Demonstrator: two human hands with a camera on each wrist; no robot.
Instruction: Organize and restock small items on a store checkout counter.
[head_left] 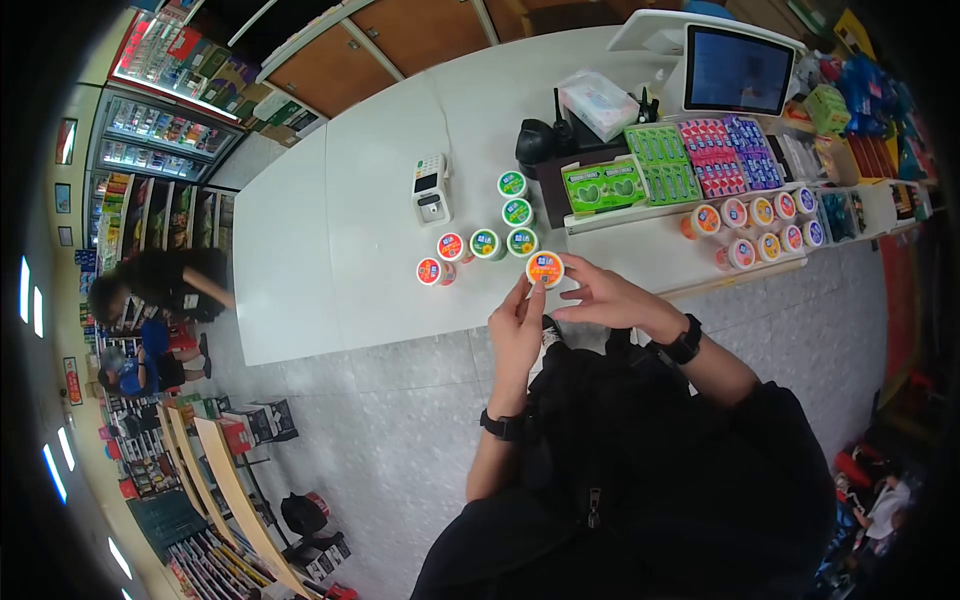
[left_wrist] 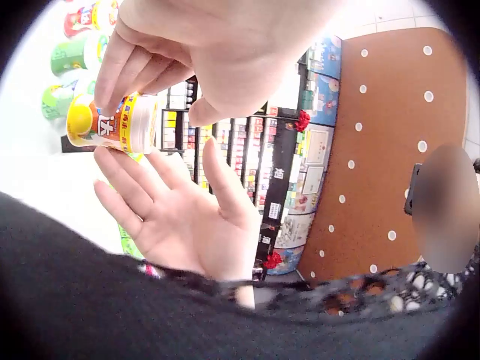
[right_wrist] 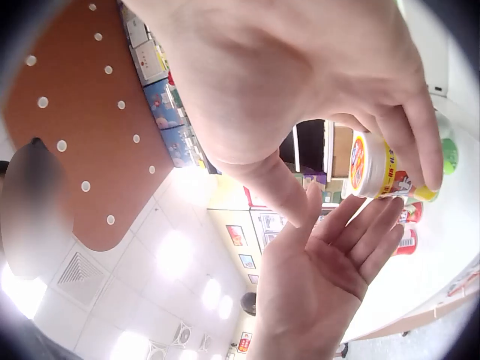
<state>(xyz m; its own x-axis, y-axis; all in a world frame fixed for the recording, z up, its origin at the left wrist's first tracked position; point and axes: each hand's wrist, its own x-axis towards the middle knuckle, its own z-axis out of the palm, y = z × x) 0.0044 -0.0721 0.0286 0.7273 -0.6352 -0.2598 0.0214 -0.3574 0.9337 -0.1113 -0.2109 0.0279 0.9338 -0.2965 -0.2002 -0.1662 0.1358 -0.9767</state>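
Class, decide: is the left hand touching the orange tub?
Touching. In the right wrist view, the left hand lays its straight fingertips against the orange tub, no gap.

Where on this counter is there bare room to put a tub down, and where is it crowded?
Bare counter lies left of the card terminal, and beyond it toward the monitor. Crowded: the loose tubs beside the orange tub that the right hand pinches, and the display rack on the right.

A card reader [head_left: 430,188] sits on the white counter [head_left: 330,250]. A screen [head_left: 738,70] stands near green gum boxes [head_left: 630,175]. Drink fridges [head_left: 160,140] stand far left.
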